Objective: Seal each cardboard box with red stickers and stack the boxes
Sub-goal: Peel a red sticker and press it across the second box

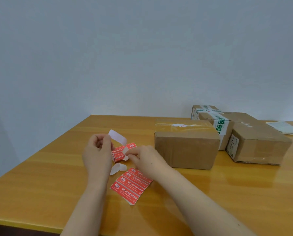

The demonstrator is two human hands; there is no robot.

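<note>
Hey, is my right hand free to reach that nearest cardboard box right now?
Probably yes for the path: the nearest box sits just right of the right hand with bare table between. But its fingers are pinching a sticker on the sheet that the left hand holds, so it isn't free.

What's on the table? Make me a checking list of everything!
Surface: orange wooden table, glossy.
Job's things: red sticker strip held above the table; loose red sticker sheet lying flat; four cardboard boxes, nearest box, none stacked.
Clutter: white backing scraps; white paper pad at far right.
Hands: left hand pinches white backing; right hand pinches the strip.
Cables: nothing seen.
Surroundings: plain pale wall.
</note>
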